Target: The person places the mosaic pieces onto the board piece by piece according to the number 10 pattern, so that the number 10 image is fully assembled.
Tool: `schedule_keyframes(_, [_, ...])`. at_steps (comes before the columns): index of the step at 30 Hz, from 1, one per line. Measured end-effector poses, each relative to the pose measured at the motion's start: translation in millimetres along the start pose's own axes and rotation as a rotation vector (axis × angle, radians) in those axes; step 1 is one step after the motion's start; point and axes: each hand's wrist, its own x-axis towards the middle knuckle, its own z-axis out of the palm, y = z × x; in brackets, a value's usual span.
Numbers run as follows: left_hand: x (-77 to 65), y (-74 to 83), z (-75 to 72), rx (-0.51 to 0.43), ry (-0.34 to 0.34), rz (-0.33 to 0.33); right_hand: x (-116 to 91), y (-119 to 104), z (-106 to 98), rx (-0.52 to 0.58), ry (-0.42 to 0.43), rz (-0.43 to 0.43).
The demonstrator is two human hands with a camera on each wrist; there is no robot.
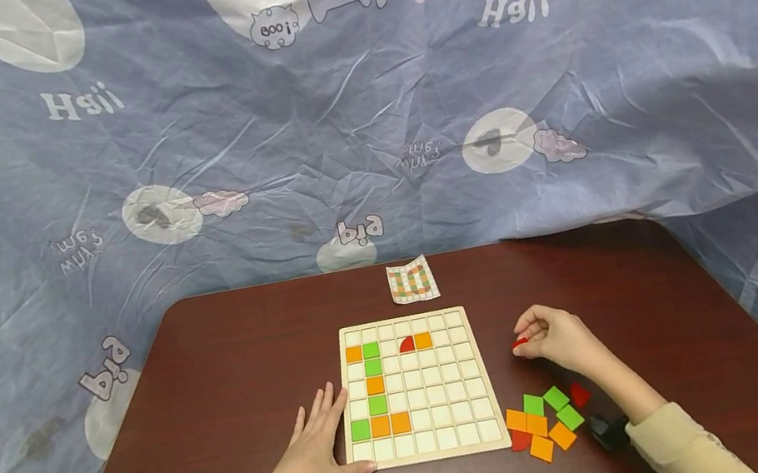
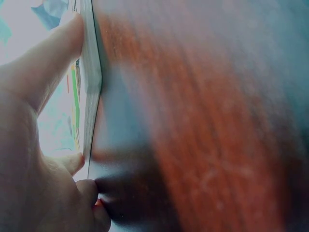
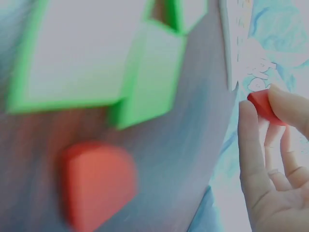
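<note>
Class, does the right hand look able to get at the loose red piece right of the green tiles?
Probably yes: nothing covers the loose red piece on the table, and it lies near the right hand. That hand pinches another red piece, though, which may get in the way.

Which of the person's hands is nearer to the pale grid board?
Left. The left hand touches the left side of the pale grid board; the right hand is apart from it, off its right side, pinching a red piece.
</note>
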Motion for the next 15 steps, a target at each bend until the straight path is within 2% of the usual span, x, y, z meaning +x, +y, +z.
schedule_keyframes(7, [1.0,-4.9,4.4,-0.004,0.009,0.000,20,-18,13,0.217,-0.024,0.014])
schedule_keyframes(11, [1.2,-6.9,6.6,-0.013,0.017,0.002,31,-27,25,0.236,-0.012,0.012])
schedule_keyframes(15, [3.0,-10.4,9.2,-0.022,0.030,0.008,41,-35,36,0.209,0.005,0.014])
